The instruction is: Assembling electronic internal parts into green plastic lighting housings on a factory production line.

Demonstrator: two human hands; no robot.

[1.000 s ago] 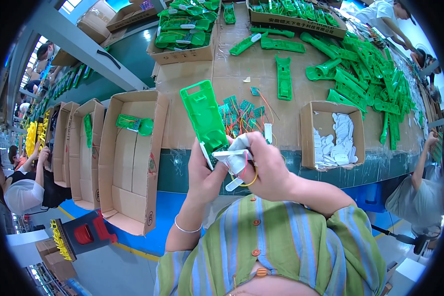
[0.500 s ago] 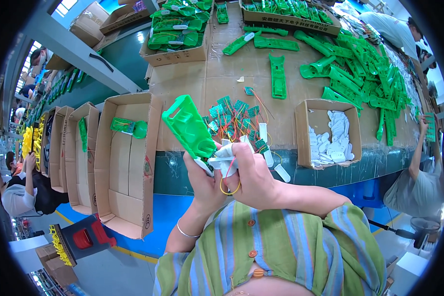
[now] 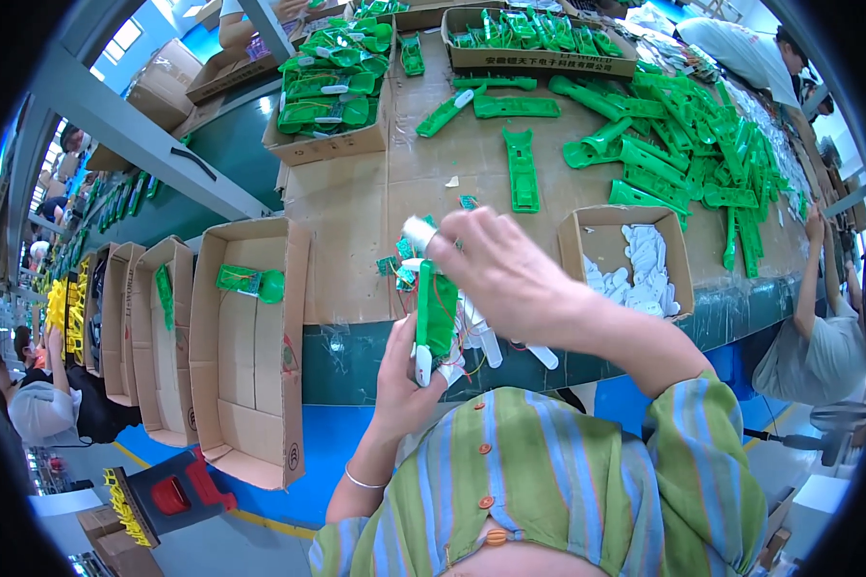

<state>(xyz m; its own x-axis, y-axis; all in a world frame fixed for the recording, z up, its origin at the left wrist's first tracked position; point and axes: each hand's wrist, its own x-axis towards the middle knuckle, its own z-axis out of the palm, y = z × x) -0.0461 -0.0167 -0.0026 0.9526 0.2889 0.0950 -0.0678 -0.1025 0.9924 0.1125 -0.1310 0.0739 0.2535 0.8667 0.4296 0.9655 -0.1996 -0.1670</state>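
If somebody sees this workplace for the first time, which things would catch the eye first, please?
Probably the large heap of bright green plastic shells on the right side of the table. Then, at the front centre, the left hand holding a green shell, with the blurred right hand near its upper end. Right of the hands, the carton of small white pieces also stands out.
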